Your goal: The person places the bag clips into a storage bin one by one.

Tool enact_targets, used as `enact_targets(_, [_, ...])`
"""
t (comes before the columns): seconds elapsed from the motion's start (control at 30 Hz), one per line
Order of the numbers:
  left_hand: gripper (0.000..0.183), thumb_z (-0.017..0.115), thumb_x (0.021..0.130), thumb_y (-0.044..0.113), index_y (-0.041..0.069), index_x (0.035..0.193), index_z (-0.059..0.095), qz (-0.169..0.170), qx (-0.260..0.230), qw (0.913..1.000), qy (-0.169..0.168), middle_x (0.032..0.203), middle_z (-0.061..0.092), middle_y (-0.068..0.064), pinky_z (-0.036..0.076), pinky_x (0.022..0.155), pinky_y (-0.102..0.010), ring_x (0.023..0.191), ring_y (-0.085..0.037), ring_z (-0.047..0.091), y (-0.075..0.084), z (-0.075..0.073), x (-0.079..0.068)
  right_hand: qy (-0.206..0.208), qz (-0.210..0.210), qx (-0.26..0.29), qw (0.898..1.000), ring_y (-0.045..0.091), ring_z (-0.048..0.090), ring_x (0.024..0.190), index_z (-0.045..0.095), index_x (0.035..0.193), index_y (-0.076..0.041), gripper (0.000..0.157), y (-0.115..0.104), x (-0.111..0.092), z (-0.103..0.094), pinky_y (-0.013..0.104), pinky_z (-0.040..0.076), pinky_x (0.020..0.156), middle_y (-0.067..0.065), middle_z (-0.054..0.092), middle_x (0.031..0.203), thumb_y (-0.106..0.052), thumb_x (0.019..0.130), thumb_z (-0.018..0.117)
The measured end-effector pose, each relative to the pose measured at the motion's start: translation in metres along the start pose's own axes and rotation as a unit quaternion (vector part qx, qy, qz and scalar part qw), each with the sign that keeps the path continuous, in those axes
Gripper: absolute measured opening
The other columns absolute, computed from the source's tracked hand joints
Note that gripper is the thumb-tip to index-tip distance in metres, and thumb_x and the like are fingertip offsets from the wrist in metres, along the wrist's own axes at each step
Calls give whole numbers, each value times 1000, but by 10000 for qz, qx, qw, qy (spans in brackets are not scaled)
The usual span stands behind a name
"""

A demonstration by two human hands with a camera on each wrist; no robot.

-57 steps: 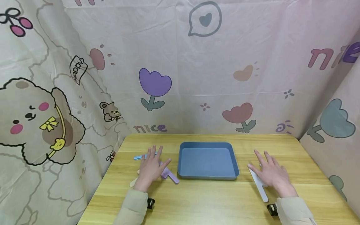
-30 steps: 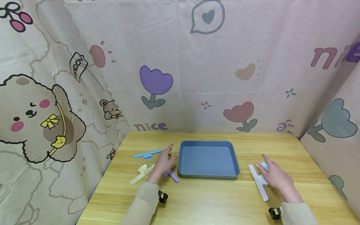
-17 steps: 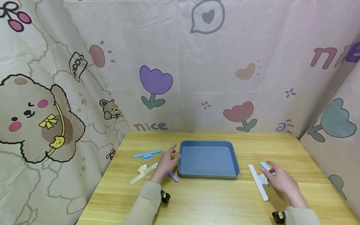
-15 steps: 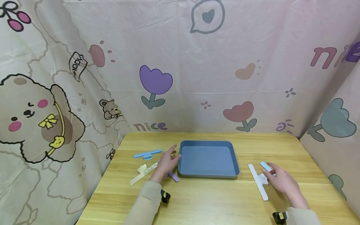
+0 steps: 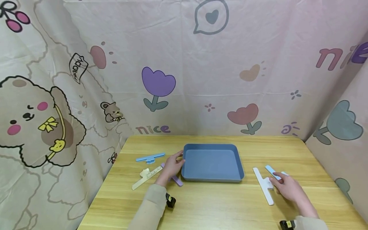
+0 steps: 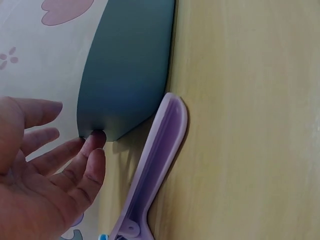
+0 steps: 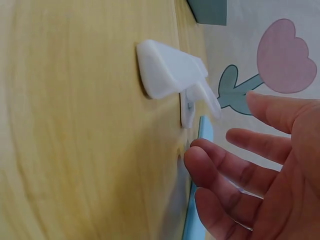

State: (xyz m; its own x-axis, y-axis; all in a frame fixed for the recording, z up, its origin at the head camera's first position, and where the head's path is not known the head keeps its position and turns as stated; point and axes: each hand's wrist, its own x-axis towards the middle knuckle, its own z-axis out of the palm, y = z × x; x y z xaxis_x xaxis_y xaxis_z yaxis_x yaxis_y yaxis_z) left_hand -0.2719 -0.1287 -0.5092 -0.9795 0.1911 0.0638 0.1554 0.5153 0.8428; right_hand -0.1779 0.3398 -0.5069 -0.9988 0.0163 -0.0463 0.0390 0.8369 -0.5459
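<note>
My left hand [image 5: 172, 164] is at the left side of a blue-grey rectangular tray [image 5: 212, 180]. In the left wrist view its loosely bent fingers meet the tray's corner [image 6: 117, 95]. Partly under that hand in the head view lies a purple bag clip [image 5: 177, 181], which the left wrist view shows near the tray. My right hand [image 5: 289, 188] hovers low over the table with fingers a little curved and nothing held. A white bag clip [image 5: 262, 184] lies just left of it, and a light blue bag clip [image 5: 270, 170] is partly hidden behind its fingers.
On the left of the wooden table [image 5: 212, 207] lie another blue bag clip [image 5: 150, 158] and a cream one [image 5: 146, 178] with ruler-like marks. A printed curtain [image 5: 201, 64] hangs behind the table and along both sides.
My left hand has moved right, from above the clips to the tray's left side. My right hand has drawn slightly right and nearer me, its spread fingers now bent. The clips have not moved.
</note>
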Motion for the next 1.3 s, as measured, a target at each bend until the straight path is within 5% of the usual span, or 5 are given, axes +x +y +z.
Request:
enact_targets(0.43, [44, 57, 94, 0, 0, 138, 54, -222, 119, 9997, -31, 136, 55, -19, 50, 71, -33, 83, -19, 57, -7, 2, 1, -371, 206, 864, 9954, 17, 57, 58, 49, 131, 16, 51, 2, -3, 9, 28, 38, 53, 3, 58, 68, -23, 99, 59])
enact_targets(0.87, [43, 59, 95, 1, 1, 138, 55, -339, 109, 9994, -16, 136, 55, -19, 51, 87, -43, 103, -28, 61, -4, 2, 2, -363, 85, 1290, 9909, 18, 60, 61, 53, 123, 18, 38, 7, -2, 12, 26, 46, 53, 6, 59, 73, -6, 95, 60])
enact_targets(1.3, [43, 59, 95, 1, 2, 137, 55, -373, 115, 9992, -27, 134, 56, -19, 50, 77, -36, 88, -20, 59, -5, 2, 2, -603, 371, 2056, 9761, 18, 56, 61, 49, 128, 17, 39, 13, -1, 15, 27, 45, 48, 7, 62, 74, -2, 95, 55])
